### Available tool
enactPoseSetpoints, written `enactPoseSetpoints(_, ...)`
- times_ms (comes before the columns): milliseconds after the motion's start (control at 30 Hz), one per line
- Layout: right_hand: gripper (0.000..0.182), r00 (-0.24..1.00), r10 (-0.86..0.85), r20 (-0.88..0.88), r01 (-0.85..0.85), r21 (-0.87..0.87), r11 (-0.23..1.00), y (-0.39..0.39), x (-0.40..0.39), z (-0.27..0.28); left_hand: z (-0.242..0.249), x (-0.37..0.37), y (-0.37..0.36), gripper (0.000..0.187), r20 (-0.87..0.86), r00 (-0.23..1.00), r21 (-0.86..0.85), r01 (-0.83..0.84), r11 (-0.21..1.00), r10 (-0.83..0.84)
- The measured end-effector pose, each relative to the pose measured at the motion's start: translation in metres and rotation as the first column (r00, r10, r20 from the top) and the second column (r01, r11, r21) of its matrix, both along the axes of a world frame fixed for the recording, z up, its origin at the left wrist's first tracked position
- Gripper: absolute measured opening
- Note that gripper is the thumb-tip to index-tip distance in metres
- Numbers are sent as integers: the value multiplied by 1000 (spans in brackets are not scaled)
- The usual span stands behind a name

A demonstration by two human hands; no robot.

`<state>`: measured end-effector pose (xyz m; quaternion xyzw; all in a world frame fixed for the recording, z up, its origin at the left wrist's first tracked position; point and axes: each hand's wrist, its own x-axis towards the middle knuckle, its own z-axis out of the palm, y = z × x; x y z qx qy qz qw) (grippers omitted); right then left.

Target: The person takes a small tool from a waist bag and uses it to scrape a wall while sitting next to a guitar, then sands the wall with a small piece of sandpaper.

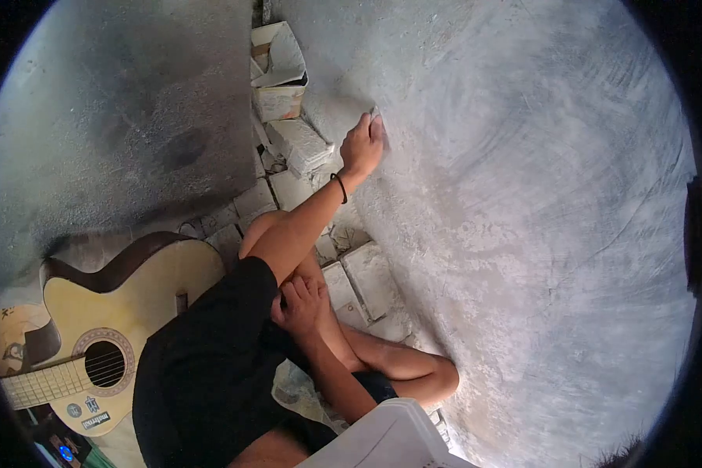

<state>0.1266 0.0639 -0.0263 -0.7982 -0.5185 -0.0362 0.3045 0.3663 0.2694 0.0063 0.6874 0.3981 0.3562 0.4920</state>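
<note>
My left hand [363, 147] reaches out to the grey plastered wall [515, 203], its fingers pinched on a small flat pale piece [375, 112] pressed at the wall surface. What kind of piece it is, I cannot make out. A dark band [338, 188] circles that wrist. My right hand [300, 304] rests lower down, against my crossed leg [390, 359] and beside my black sleeve [249, 288]. Its fingers are curled, and whatever may be inside them is hidden.
An acoustic guitar [171, 269] lies at my left. White-dusted blocks [370, 273] line the floor along the wall. Further off stand an open, dusty box [279, 101] and a pale chunk of block [300, 144]. A white object [390, 441] covers the bottom edge.
</note>
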Motion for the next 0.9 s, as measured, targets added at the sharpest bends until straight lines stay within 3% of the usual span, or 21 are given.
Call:
enactPoseSetpoints(33, 24, 1000, 7, -14, -7, -16, 1000, 0, 0, 1, 0, 6, 7, 28, 5, 1000, -2, 5, 1000, -5)
enactPoseSetpoints(100, 25, 1000, -4, -23, 3, -50, 999, -4, 1, 2, -6, 22, 23, 27, 237, 962, -41, -129, 991, 135)
enactPoseSetpoints(333, 30, 997, 45, -57, -46, -6, 999, 3, 3, 1, -7, 26, 18, 29, 154, 976, 5, -156, 988, 153)
enactPoseSetpoints(433, 30, 995, 35, -95, -39, -37, 999, -9, 0, -1, -1, 23, 23, 29, 246, 958, -93, -127, 988, 147)
enactPoseSetpoints(533, 29, 997, 44, -62, -44, 2, 999, 3, 4, 3, -7, 21, 12, 30, 202, 968, 28, -155, 988, 146)
enactPoseSetpoints(567, 28, 998, 45, -33, -43, 42, 998, 4, 4, 5, -13, 25, 23, 31, 183, 981, -63, -57, 996, 68)
enactPoseSetpoints(667, 30, 998, 56, -13, -56, -34, 998, -2, 3, 6, -11, 27, 33, 33, 149, 982, -74, -109, 991, 119)
enactPoseSetpoints(800, 28, 996, 57, -65, -55, 23, 998, 2, 3, 5, -17, 23, 12, 34, 181, 975, 50, -140, 989, 129)
enactPoseSetpoints(867, 27, 996, 74, -55, -74, 4, 997, 4, 3, 7, -15, 27, 28, 32, 151, 981, 39, -127, 991, 120)
enactPoseSetpoints(900, 27, 997, 62, -55, -62, -7, 998, 0, 3, 6, -9, 25, 34, 32, 206, 975, -59, -74, 995, 85)
